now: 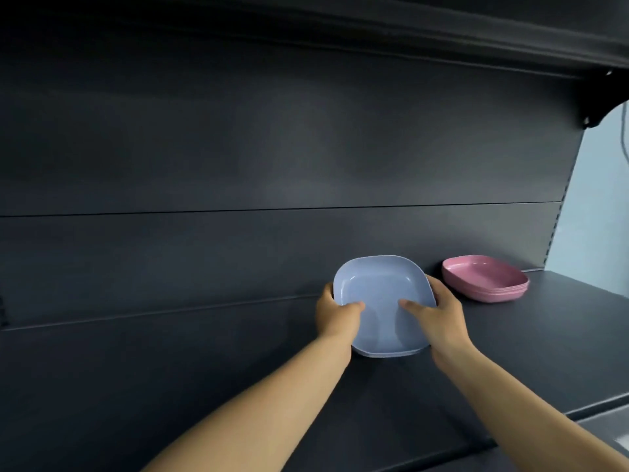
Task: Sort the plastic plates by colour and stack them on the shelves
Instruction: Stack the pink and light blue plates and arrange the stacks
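A stack of light blue square plates (381,284) sits on the dark shelf (204,369), near its back panel. My left hand (335,315) grips the stack's left edge, thumb over the rim and inside the top plate. My right hand (439,315) grips the right edge the same way, thumb lying in the plate. To the right, a stack of pink plates (485,279) rests on the same shelf, a short gap from the blue stack.
The shelf's dark back panel (272,165) rises behind the plates, and an upper shelf (408,32) overhangs above. The shelf's right end stops near a pale wall (599,199). The shelf's front edge (599,408) shows at lower right.
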Demonstrator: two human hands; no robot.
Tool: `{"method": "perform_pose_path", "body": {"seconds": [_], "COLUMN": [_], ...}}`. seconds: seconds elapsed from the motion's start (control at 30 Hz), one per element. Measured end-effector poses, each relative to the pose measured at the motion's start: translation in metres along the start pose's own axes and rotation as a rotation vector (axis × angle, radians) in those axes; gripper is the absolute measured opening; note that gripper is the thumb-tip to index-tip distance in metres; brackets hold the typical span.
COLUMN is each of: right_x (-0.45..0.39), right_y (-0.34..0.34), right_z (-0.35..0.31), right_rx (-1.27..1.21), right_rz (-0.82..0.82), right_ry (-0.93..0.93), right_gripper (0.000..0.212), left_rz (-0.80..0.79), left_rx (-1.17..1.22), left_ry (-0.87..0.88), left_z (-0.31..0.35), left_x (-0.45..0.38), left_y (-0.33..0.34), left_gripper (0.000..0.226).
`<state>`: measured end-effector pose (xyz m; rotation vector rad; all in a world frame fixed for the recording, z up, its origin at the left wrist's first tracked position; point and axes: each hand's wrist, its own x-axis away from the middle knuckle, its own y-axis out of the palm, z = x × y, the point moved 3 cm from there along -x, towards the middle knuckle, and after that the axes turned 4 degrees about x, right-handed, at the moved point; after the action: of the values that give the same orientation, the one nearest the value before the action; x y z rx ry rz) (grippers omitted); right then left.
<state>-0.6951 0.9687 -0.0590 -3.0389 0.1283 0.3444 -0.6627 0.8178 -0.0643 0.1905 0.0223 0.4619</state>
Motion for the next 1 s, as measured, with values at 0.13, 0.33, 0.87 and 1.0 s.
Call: {"method": "perform_pose_path", "body": {"seconds": [0.13, 0.33, 0.87, 1.0], "right_x": [-0.054, -0.126, -0.192, -0.192], "right_y": [-0.027, -0.038, -0.039, -0.04], "right_z": [0.021, 0.043, 0.075, 0.075], "right_rx": [0.131, 0.199, 0.073, 0.092], "right_rz": [-0.097, -0.241, -0.441, -0.458], "right_ry": [0.003, 0.078, 0.237, 0.245], "right_gripper": [0.053, 0.055, 0.063, 0.063], "left_rz": [0.009, -0.004, -0.007, -0.009], "left_rx": [-0.067, -0.207, -0.228, -0.223], "left_ry": [0.003, 0.008, -0.052, -0.067], "left_z": [-0.019, -0.03, -0.033, -0.036], "left_x": [-0.023, -0.069, -0.109, -0.111], "left_y": [0.051, 0.092, 0.114, 0.113], "left_gripper": [0.05, 0.074, 0.064, 0.068]}}
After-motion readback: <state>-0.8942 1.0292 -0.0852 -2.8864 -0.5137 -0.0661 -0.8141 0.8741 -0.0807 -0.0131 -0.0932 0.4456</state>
